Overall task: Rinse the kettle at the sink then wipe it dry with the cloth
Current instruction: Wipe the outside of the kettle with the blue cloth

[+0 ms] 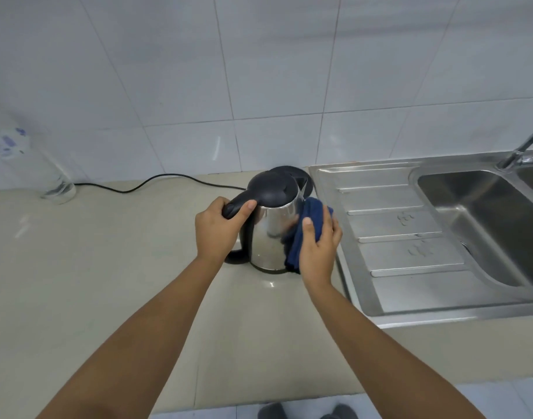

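Note:
A steel kettle with a black lid and handle stands upright on the beige counter, just left of the sink unit. My left hand grips its black handle from the left. My right hand presses a dark blue cloth flat against the kettle's right side. The cloth covers part of the steel wall and hangs down to the counter.
The kettle's black base with its cord lies behind the kettle by the tiled wall. A steel sink with draining board and a tap fill the right. A clear plastic bottle stands far left.

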### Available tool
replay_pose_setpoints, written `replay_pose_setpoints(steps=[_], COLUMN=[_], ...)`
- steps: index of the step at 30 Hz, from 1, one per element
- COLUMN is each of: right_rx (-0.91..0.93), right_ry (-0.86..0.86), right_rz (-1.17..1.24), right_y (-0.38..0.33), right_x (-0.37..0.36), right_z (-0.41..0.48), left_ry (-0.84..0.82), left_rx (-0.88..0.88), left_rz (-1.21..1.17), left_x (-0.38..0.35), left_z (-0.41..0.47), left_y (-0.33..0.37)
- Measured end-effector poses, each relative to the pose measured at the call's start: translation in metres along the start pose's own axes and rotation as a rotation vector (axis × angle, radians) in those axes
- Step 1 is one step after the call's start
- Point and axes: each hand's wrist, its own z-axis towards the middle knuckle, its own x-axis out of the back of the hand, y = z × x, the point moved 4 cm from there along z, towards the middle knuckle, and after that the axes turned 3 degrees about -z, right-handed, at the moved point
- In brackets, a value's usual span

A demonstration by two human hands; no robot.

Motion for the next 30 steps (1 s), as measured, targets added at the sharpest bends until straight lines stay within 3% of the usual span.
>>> replay_pose_setpoints(steps=[3, 7, 12, 17, 20, 24, 27, 30], right_rx=[-0.095, 0.117, 0.314, -0.056, -0.164, -0.044, 0.080, 0.000], right_ry=[-0.016, 0.006, 0.023, -0.128, -0.149, -0.063, -0.102, -0.168], right_rz=[-0.005, -0.059, -0.183, -0.023, -0.020, -0.037, -0.081, -0.105], right_y=[0.020, -0.005, -0.044, -0.008, 0.005, -0.012, -0.036, -0.036], right_x=[-0.001, -0.013, -0.003, 0.005, 0.007, 0.008, 0.006, 0.010], right_z=[-0.016, -0.044, -0.010, 0.032, 0.022, -0.004, 0.008, 0.036], left_ry=[0.009, -0.002, -0.020, -0.014, -0.010, -0.015, -0.015, -0.022], left_rx=[-0.009, -0.027, -0.033, -0.019, -0.018, -0.029, -0.027, -0.023], left_rz=[0.009, 0.011, 0.003, 0.004, 0.013, 0.013, 0.007, 0.010], left_x=[-0.001, 0.000, 0.001, 0.001, 0.001, 0.001, 0.002, 0.001], left_z=[0.000, -0.001, 0.000, -0.001, -0.002, -0.002, -0.001, -0.001], left_y=[0.001, 0.001, 0.003, 0.005, 0.005, 0.006, 0.005, 0.005])
